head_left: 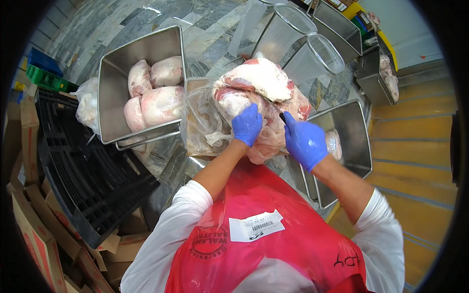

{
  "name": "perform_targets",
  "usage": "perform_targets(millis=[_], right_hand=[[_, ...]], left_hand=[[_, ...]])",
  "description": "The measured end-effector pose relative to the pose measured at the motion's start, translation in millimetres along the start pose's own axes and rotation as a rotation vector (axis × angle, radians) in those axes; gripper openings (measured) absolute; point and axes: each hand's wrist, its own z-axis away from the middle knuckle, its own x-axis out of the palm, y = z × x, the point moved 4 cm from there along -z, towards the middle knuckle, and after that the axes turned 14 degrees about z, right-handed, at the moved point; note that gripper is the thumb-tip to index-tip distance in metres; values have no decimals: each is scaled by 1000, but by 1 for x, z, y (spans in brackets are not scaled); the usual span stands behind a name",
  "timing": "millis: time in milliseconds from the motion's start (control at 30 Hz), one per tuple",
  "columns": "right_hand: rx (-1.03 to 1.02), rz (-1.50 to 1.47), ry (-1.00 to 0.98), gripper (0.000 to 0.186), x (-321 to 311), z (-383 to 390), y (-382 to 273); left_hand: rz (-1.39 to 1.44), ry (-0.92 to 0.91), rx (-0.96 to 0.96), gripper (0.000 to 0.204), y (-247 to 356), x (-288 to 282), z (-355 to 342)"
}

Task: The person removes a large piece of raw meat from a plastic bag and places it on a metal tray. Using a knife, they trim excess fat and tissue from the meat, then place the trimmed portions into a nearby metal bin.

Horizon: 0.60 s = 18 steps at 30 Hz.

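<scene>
A pile of large raw meat cuts (257,78), pink with white fat, lies in front of me on clear plastic wrap (201,110). My left hand (247,125), in a blue glove, is closed on the near left meat cut, its fingertips curled against the surface. My right hand (306,142), gloved in the same blue, grips a knife (282,117) by its black handle. The blade points up and left into the gap between the cuts, so its tip is hidden. Crumpled pinkish plastic (266,146) hangs below the meat, near both hands.
To the left, a steel bin (108,97) holds several meat pieces. Another steel bin (359,146) stands at right with a wrapped piece inside. Clear plastic tubs (315,61) are beyond the meat. A black pallet (83,171) and flattened cardboard boxes (36,234) lie at lower left.
</scene>
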Motion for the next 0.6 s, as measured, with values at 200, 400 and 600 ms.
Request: perform_targets(millis=[200, 400, 600], right_hand=[[373, -174, -42, 48, 54, 55, 0], [468, -139, 143, 50, 117, 95, -11], [455, -137, 261, 52, 156, 115, -8]], left_hand=[[-10, -57, 40, 14, 2, 1, 5], [-9, -87, 79, 13, 3, 2, 15], [-46, -127, 82, 12, 11, 2, 22]])
